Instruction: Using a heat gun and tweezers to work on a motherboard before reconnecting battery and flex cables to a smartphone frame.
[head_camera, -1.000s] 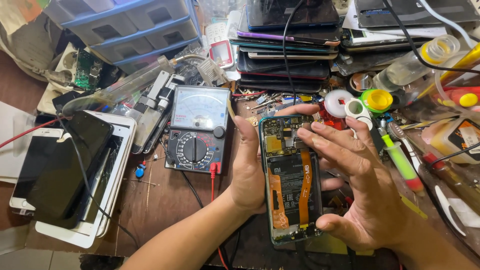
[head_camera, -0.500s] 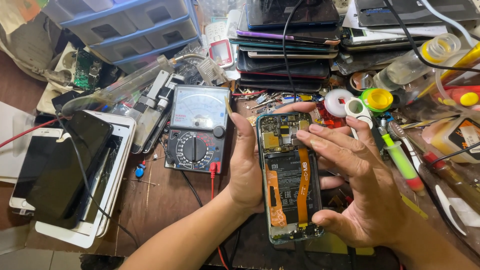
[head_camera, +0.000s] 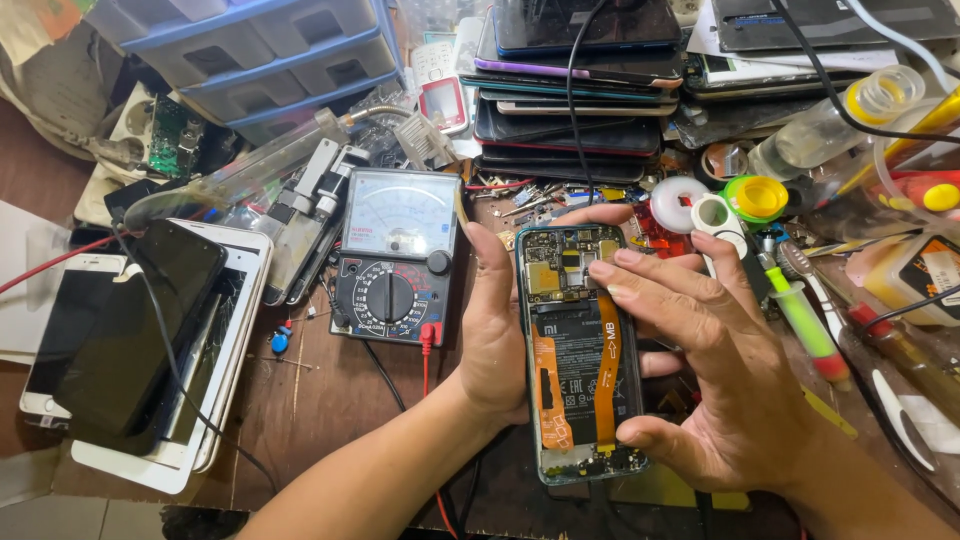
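Observation:
An opened smartphone (head_camera: 575, 350) with its back cover off shows a circuit board at the top, a black battery and orange flex cables. My left hand (head_camera: 495, 340) cradles it from the left and underneath, thumb along its left edge. My right hand (head_camera: 715, 370) wraps its right side. The right fingertips rest on the board near the top and the right thumb presses the lower right edge. The phone is held just above the cluttered wooden bench (head_camera: 330, 400).
An analog multimeter (head_camera: 395, 255) with red and black leads lies left of the phone. Phones and tablets (head_camera: 130, 340) are stacked at far left, more phones (head_camera: 575, 90) at the back. Blue plastic drawers (head_camera: 260, 55) stand behind. Tape rolls, bottles, a green syringe (head_camera: 805, 320) and tools crowd the right.
The phone has turned slightly to stand more upright in my hands. My right fingertips have shifted up onto the circuit board near the top.

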